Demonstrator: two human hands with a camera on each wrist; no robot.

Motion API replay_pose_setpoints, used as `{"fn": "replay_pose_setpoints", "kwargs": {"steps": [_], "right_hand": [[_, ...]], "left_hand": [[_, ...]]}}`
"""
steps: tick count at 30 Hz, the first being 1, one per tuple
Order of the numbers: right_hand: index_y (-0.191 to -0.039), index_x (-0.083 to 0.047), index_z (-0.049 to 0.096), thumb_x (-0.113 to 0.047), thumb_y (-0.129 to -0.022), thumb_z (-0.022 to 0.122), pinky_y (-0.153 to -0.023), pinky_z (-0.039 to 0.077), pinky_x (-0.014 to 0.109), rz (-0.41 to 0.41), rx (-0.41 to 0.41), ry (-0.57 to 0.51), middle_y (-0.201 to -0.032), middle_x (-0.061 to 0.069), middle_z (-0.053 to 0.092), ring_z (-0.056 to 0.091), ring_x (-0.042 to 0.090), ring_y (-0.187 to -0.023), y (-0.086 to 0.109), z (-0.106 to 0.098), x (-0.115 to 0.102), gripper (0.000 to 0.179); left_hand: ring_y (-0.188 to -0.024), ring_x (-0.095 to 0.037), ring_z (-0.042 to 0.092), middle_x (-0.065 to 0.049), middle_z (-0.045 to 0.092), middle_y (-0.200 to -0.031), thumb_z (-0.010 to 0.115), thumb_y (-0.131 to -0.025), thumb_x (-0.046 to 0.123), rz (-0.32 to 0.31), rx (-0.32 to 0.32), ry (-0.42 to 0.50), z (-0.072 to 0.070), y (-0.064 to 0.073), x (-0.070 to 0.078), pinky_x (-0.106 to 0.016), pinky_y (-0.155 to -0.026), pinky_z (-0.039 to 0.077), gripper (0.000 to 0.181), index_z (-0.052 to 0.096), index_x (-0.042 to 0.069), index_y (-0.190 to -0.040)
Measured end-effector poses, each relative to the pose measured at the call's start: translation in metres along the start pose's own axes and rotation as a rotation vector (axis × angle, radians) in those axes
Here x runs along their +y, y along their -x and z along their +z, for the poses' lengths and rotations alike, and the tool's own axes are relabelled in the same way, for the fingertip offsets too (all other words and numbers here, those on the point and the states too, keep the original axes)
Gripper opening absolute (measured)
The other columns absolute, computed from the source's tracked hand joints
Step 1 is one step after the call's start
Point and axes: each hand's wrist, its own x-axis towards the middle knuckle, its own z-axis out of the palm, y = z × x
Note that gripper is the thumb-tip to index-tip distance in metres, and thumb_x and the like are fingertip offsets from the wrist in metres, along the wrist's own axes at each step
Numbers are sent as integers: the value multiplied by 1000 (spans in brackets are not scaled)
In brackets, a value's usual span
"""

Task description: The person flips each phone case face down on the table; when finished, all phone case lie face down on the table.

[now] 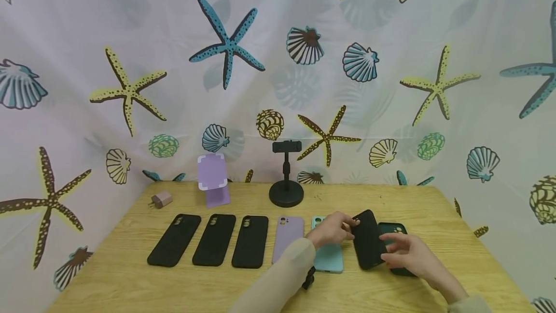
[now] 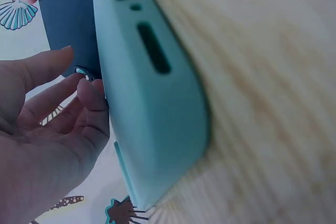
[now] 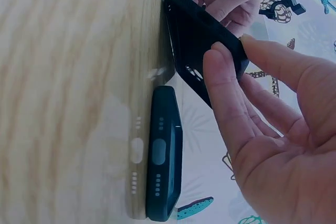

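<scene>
Inspection finding: black phone case (image 1: 368, 246) is lifted at its far end off the wooden table (image 1: 130, 284), between the teal case (image 1: 328, 257) and the dark green case (image 1: 397, 230). Left hand (image 1: 332, 230) pinches its far end; right hand (image 1: 408, 252) pinches its near edge. Judged light, thin and flexible, matte rather than slippery, not fragile. Best hold: both long edges, clear of the camera cutout.

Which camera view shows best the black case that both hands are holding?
The head view: the whole black case shows there, lifted between the left hand and right hand. The right wrist view shows only its lower end, pinched by fingers. The left wrist view shows a dark strip beside the teal case.
</scene>
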Motion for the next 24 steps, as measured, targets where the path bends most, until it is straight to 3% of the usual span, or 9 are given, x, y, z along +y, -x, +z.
{"fn": "replay_pose_setpoints", "kwargs": {"steps": [5, 11, 18, 24], "right_hand": [[-141, 8, 45, -22, -90, 72, -77, 59, 41, 26, -21, 16, -102, 11, 68, 71, 30, -87, 0, -2, 5, 65], [-141, 10, 44, -18, -91, 71, -75, 59, 41, 26, -55, 3, -104, 13, 69, 71, 30, -86, -1, -4, 9, 64], [-139, 10, 47, -17, -89, 73, -71, 59, 40, 52, -70, 7, -108, 20, 70, 71, 27, -83, -5, 0, 12, 63], [-136, 9, 51, -16, -86, 76, -72, 59, 40, 93, -46, 57, -129, 36, 54, 72, 25, -85, -8, 3, 12, 62]], "left_hand": [[-110, -23, 62, -8, 62, -132, 71, -89, 9, 6, -12, -117, -2, -1, -2, -32, -86, 52, 35, 68, 8, -124], [-123, -27, 57, -8, 64, -130, 70, -89, 8, 15, -12, -156, -4, -1, -3, -37, -97, 49, 35, 68, 7, -124], [-122, -25, 58, -8, 67, -126, 71, -89, 7, -5, -11, -191, -5, -4, -4, -36, -99, 49, 35, 68, 7, -124], [-119, -24, 61, -8, 68, -124, 71, -89, 7, -1, -19, -211, -5, -4, -3, -34, -95, 51, 35, 68, 6, -124]]}}
